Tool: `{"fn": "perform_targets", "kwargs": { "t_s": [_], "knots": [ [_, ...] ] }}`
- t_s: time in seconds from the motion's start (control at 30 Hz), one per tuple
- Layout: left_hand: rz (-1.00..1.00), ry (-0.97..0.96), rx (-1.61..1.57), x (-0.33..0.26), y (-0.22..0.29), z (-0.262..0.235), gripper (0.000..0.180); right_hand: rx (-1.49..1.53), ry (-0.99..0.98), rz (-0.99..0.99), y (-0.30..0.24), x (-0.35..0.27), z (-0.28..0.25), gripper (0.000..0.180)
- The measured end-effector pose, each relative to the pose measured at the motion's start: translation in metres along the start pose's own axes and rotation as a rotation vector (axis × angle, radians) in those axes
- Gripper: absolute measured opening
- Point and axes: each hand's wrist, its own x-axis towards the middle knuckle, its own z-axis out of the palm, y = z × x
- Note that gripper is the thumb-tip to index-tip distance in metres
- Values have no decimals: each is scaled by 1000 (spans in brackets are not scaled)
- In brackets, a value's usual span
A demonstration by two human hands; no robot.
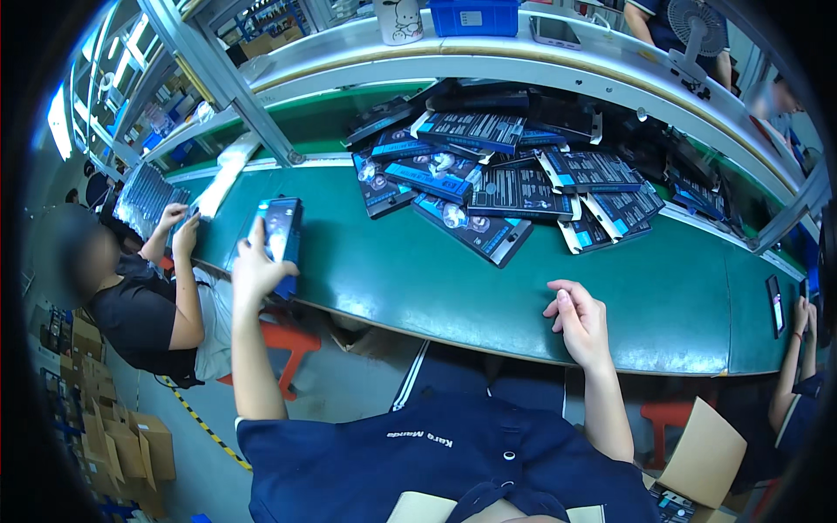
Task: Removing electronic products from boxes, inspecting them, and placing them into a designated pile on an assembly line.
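Positioning step, presumably: left hand (256, 273) spread across blue-black printed carton (283, 228), grip unclear; right hand (581, 326) half-curled, empty; next calls for steady alignment

Two of the person's hands show: one left hand (254, 275), one right hand (582, 329). One box (282, 228) is at the left one, toward the left end of the bench (418, 301). Toward the far edge lies one heap of dark boxes (514, 192), at least a dozen; overlap hides the exact number. The shelf (602, 68) above that edge carries one cup (400, 23), one blue bin (475, 19), one phone (554, 32).
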Motion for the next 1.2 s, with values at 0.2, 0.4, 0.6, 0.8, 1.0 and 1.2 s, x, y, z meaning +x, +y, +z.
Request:
{"fn": "perform_targets", "kwargs": {
  "t_s": [0.2, 0.4, 0.6, 0.8, 1.0, 1.2],
  "knots": [
    [8, -198, 109, 130, -63, 29, 128, 99, 36, 22, -2, -1, -1, 28],
    [46, -44, 622, 116, 20, 29, 122, 86, 41, 32, 3, -3, -3, 24],
    [646, 69, -277, 59, 144, 93, 78, 364, -66, 138, 4, -4, -19, 24],
    [1096, 539, -702, -2, 279, 74, 49, 457, 31, 210, 14, -52, -47, 19],
    [1576, 490, -506, -60, 277, 117, 45, -959, 225, -539, 34, -106, -60, 30],
    [1446, 426, -598, -59, 274, 97, 37, -973, 276, -443, 28, -108, -48, 39]
  ]
}}
